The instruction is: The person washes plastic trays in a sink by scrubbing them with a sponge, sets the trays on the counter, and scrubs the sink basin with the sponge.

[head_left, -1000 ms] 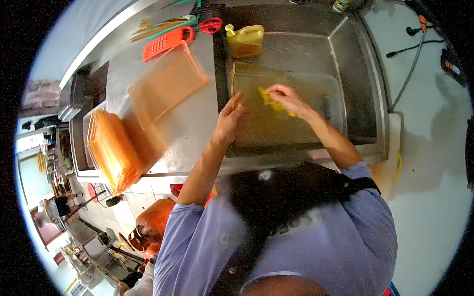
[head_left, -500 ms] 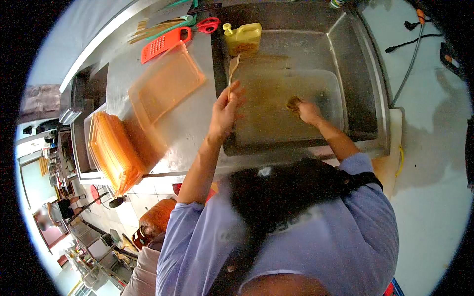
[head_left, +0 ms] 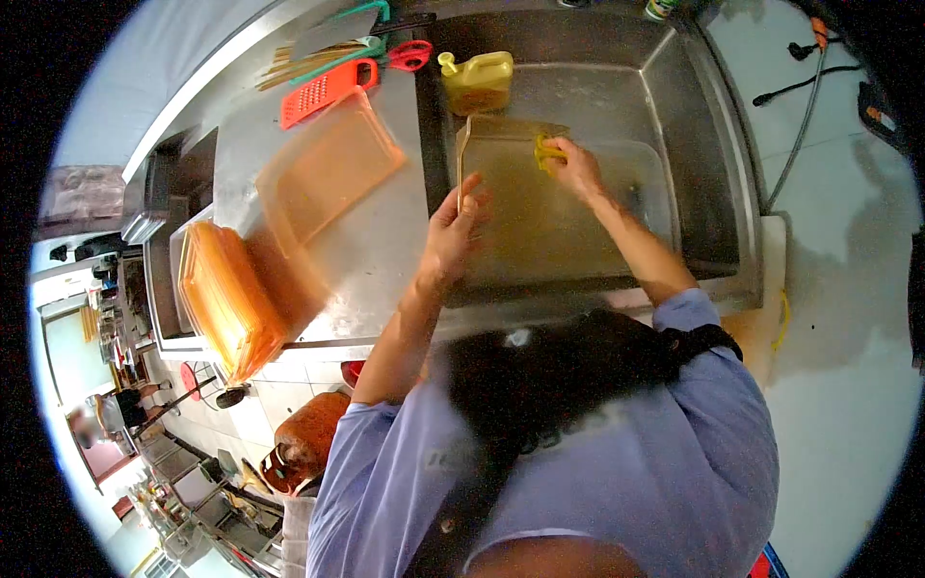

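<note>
In the sink basin, my left hand [head_left: 455, 220] is closed on the left rim of a translucent plastic lid or tray [head_left: 464, 159], with thumb and fingers on either side of the edge. The piece is tilted, and where its far side ends is hard to tell against the cloudy basin. My right hand [head_left: 578, 173] pinches a yellow scrubbing sponge [head_left: 550, 152] near the upper part of that piece. Behind both hands, a yellow jug [head_left: 482, 82] stands at the sink's back left corner.
Left of the steel sink [head_left: 747, 193], an orange-tinted lid [head_left: 332, 169] lies on the counter [head_left: 371, 270] beside a stack of similar lids [head_left: 226, 299]. A red grater [head_left: 323, 94], red-handled scissors [head_left: 409, 56] and wooden sticks [head_left: 303, 63] lie behind. Cables [head_left: 800, 135] hang at right.
My right hand has moved up and left with the sponge, from the middle of the translucent piece towards its upper end. My left hand has shifted slightly down, still holding the rim.
</note>
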A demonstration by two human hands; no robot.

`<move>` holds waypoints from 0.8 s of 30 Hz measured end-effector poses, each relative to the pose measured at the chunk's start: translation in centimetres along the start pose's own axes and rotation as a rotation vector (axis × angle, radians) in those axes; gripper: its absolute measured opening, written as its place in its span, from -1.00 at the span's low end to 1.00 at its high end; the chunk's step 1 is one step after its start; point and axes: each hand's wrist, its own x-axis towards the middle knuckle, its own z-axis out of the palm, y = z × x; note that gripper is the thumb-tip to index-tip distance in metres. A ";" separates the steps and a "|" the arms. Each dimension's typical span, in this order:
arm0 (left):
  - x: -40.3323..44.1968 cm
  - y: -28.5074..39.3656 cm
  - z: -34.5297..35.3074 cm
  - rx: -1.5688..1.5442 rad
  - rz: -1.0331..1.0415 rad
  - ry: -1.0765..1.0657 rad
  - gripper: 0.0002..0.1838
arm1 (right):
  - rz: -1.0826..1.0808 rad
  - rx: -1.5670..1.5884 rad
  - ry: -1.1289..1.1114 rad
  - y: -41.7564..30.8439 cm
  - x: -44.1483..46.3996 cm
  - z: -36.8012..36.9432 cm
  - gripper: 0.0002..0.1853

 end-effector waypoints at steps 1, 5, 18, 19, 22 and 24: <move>-0.1 0.4 0.2 -0.006 -0.003 0.011 -0.52 | 0.019 0.080 0.003 -0.4 -0.4 0.9 -0.74; 0.9 -0.9 -0.6 -0.097 0.023 0.022 -0.55 | -0.178 0.061 -0.072 -2.1 -4.5 4.1 -0.67; -0.5 0.2 -1.7 0.005 0.095 0.053 -0.54 | -0.123 -0.826 -0.139 12.8 -7.0 -0.4 -0.63; -0.2 0.1 -1.7 0.001 0.105 0.047 -0.54 | -0.015 -0.590 -0.177 14.5 -6.8 -0.6 -0.64; 0.1 0.4 -2.1 0.005 0.113 0.058 -0.53 | 0.282 0.145 -0.291 18.2 -5.6 -0.2 -0.69; -0.5 0.6 -1.6 -0.021 0.071 0.104 -0.53 | 0.490 0.622 -0.385 19.5 -5.6 -0.3 -0.71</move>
